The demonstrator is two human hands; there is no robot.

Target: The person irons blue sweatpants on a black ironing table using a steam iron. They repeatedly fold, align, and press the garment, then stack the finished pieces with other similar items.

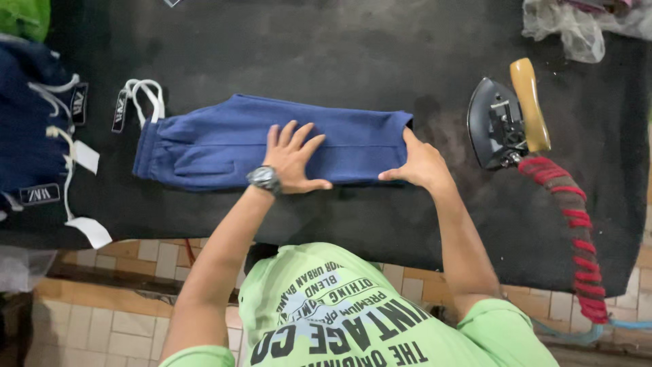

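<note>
Two hands press blue folded shorts (272,144) on the dark counter (339,54): left hand (293,160) flat, fingers spread; right hand (418,163) open at the hem. Folding looks nearly done. An iron (499,122) rests right of the shorts.

Things lying around on the dark table

A black iron (498,122) with a wooden handle (530,104) sits on the dark table cover (339,47), and its red striped cord (576,231) runs down off the edge. Crinkly clear plastic (567,24) lies at the top corner. A pile of dark blue clothes (27,136) with white strings and paper tags (87,158) sits far off at the other side. Something green (24,15) peeks in above it. Tan floor tiles (102,319) show below.
</note>
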